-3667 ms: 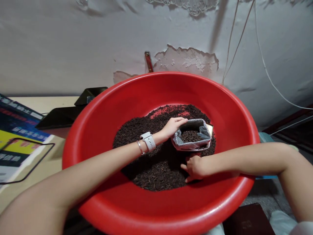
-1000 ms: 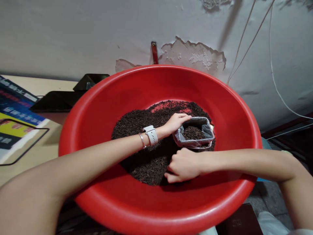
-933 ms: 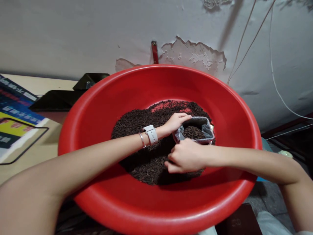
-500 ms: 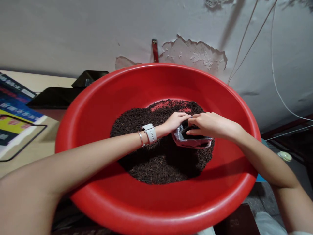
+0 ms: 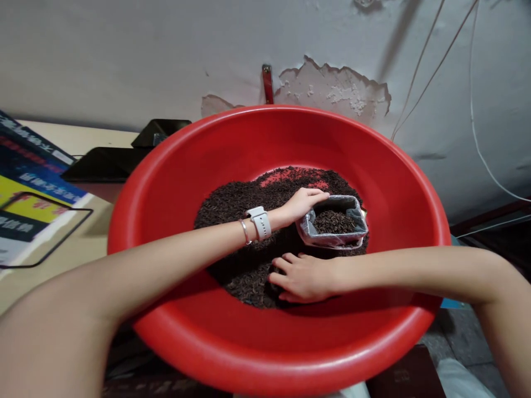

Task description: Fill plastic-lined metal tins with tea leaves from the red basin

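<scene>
A wide red basin (image 5: pixel 265 354) holds a heap of dark, loose tea leaves (image 5: pixel 232 204). On the heap's right side stands an open-topped plastic-lined bag (image 5: pixel 332 240), partly filled with the same leaves. My left hand (image 5: pixel 301 204) grips the bag's upper left edge, thumb and fingers closed at the rim. In front of the bag, my right hand (image 5: pixel 307 278) is down in the heap with its fingers curled around some leaves. Its palm side and the exact amount held are hidden.
To the left, a pale table (image 5: pixel 99 215) carries black angular objects (image 5: pixel 103 163) and a colourful printed sheet (image 5: pixel 37 182) with a thin black frame (image 5: pixel 53 251). Behind the basin is a wall (image 5: pixel 145 61) with peeling plaster and hanging cables (image 5: pixel 431 72).
My right hand has left the bag's opening and moved down and left into the heap, uncovering the leaves in the bag. My left hand keeps hold of the bag's edge.
</scene>
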A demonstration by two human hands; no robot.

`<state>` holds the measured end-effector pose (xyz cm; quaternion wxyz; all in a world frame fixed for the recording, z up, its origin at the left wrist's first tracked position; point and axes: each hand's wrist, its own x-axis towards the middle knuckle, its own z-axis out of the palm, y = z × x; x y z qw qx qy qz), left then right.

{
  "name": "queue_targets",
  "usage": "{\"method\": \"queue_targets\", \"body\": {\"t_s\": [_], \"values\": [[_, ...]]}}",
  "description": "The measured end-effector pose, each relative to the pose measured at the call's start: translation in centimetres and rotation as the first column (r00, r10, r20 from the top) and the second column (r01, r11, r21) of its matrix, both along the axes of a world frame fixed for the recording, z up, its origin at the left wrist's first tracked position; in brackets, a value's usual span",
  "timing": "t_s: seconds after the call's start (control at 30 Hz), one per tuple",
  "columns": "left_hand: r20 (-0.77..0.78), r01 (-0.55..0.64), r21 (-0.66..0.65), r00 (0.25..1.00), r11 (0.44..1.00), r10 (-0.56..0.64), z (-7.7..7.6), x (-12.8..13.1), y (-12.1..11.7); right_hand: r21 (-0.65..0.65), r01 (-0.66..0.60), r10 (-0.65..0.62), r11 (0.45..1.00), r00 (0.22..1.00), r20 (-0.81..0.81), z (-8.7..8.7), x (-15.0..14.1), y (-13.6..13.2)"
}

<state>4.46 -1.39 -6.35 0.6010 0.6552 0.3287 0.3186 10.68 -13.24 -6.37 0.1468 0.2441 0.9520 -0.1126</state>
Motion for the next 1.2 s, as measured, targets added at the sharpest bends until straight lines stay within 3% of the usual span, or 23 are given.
{"method": "queue_targets", "body": {"t_s": [0.1,0.2,0.27,0.4,0.53,0.7,0.8,0.93,1.0,1.2], "values": [[0.004,-0.013,0.006,1.0,1.0,0.013,-0.1,0.1,0.0,0.023,0.223,-0.223,0.974,0.975,-0.026,-3.3,-2.1,2.0],[-0.005,-0.014,-0.018,1.0,1.0,0.014,-0.1,0.1,-0.1,0.073,0.4,-0.393,0.913,0.914,-0.095,-4.5,-4.0,4.1],[-0.008,-0.01,-0.022,1.0,1.0,0.01,0.0,0.1,-0.1,0.072,0.451,-0.442,0.89,0.89,-0.114,-4.9,-4.6,4.8],[-0.002,0.01,-0.024,1.0,1.0,-0.01,0.0,-0.2,-0.2,0.024,0.458,-0.453,0.889,0.886,-0.101,-5.1,-4.4,4.0],[0.004,0.042,-0.021,0.999,0.999,-0.042,-0.2,-0.4,-0.1,-0.121,0.455,-0.459,0.882,0.888,-0.004,-4.2,-3.5,2.5],[-0.003,0.065,0.024,0.998,0.998,-0.065,-0.6,-0.4,0.2,-0.445,0.481,-0.411,0.755,0.876,0.25,-2.9,-0.8,0.7],[-0.019,0.058,0.034,0.998,0.998,-0.057,-0.5,-0.3,0.3,-0.432,0.44,-0.335,0.787,0.893,0.299,-2.9,1.0,-0.6],[-0.065,0.053,0.069,0.997,0.996,-0.048,-0.2,-0.3,0.2,-0.289,0.371,-0.357,0.883,0.929,0.101,-3.5,1.2,-0.9],[-0.076,0.047,0.075,0.996,0.996,-0.041,-0.2,-0.4,0.2,-0.258,0.359,-0.361,0.897,0.932,0.039,-3.9,0.4,-0.4],[-0.042,0.063,0.055,0.997,0.996,-0.061,0.0,-0.4,0.1,-0.428,0.451,-0.42,0.784,0.891,0.169,-3.7,-1.1,1.1]]}}
